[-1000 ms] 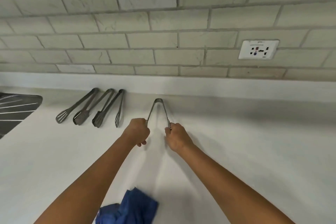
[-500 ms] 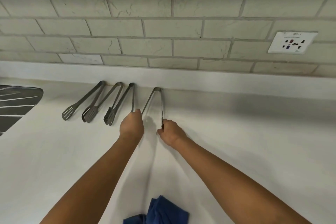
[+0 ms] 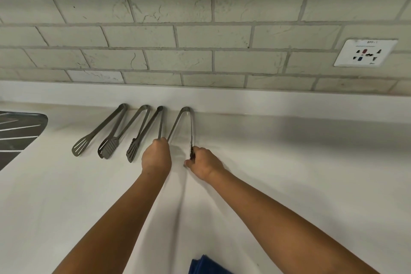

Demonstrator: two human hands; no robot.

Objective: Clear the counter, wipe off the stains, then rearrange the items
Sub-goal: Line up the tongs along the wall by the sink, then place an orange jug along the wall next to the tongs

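Note:
Several grey metal tongs lie in a row on the white counter [image 3: 289, 173], hinge ends against the back ledge. The rightmost tongs [image 3: 185, 118] lie spread in a V. My left hand [image 3: 156, 157] grips the tip of their left arm, and my right hand [image 3: 203, 163] pinches the tip of their right arm. To the left lie three more: tongs with a slotted spatula tip [image 3: 100, 133], a second pair [image 3: 124, 133] and a third pair [image 3: 145, 133]. A blue cloth [image 3: 206, 266] lies at the bottom edge, partly cut off by the frame.
A dark ribbed drainer or sink edge [image 3: 17, 133] sits at the far left. A tiled wall rises behind the raised back ledge [image 3: 266, 102]. A white wall socket [image 3: 364, 52] is at the upper right.
Both hands have slid the rightmost tongs back against the ledge and left, close to the other three. The blue cloth has dropped lower in view.

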